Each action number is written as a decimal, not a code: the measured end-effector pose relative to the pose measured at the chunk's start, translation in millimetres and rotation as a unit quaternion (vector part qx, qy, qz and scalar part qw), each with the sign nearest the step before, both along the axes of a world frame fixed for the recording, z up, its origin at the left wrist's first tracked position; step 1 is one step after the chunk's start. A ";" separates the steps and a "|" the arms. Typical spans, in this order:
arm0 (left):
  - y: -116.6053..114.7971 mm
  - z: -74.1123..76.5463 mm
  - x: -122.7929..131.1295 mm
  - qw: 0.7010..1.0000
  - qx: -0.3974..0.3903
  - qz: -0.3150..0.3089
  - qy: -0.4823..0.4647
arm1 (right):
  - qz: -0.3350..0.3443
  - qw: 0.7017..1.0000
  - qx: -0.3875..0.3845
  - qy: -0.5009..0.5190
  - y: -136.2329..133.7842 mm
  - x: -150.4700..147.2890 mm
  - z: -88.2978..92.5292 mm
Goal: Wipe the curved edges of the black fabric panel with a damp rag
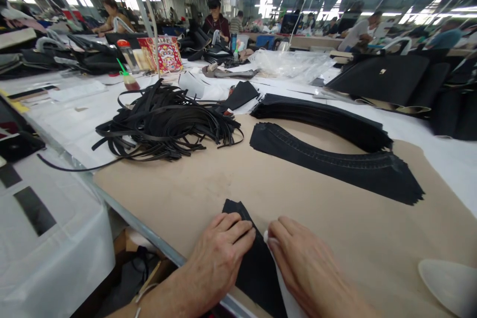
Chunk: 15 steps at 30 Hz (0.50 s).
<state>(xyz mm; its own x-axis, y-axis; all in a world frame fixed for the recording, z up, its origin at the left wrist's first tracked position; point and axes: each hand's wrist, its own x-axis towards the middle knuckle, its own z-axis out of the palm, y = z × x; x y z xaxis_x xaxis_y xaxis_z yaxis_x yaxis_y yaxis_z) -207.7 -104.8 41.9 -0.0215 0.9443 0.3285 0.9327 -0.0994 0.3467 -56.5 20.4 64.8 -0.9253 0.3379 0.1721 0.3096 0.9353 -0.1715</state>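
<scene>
A long black panel of leather-like material (257, 278) lies on brown paper at the near table edge, its far end notched. My left hand (223, 243) presses on it with bent fingers, the fingertips along a folded strip near its far end. My right hand (298, 253) is closed at the panel's right edge, gripping a white strip (286, 298) whose rounded end shows by the index finger. Part of the strip is hidden under that hand, so I cannot tell whether it is attached to the panel.
Farther back lie a stack of curved black panels (335, 156), another such stack (320, 117) and a tangled heap of black straps (160, 124). A white rounded object (450, 283) sits at the right. Beyond are a red patterned bag (169, 54), clear plastic (290, 64) and several people working.
</scene>
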 end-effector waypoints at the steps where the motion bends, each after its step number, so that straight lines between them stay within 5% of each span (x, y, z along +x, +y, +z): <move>1: 0.5 0.4 0.2 1.000 0.001 0.000 0.002 | 0.002 1.000 -0.003 -0.003 0.2 -4.5 0.9; 8: -0.3 1.4 0.8 1.000 -0.001 0.004 0.006 | -0.014 0.999 -0.035 -0.016 -3.4 6.0 -11.5; 12: 0.8 3.0 1.0 1.000 -0.006 0.005 -0.005 | -0.059 0.973 -0.220 -0.024 14.6 38.0 22.6; 15: 1.9 0.9 0.3 1.000 0.027 0.011 0.005 | -0.132 0.899 -0.417 0.026 18.2 61.9 50.7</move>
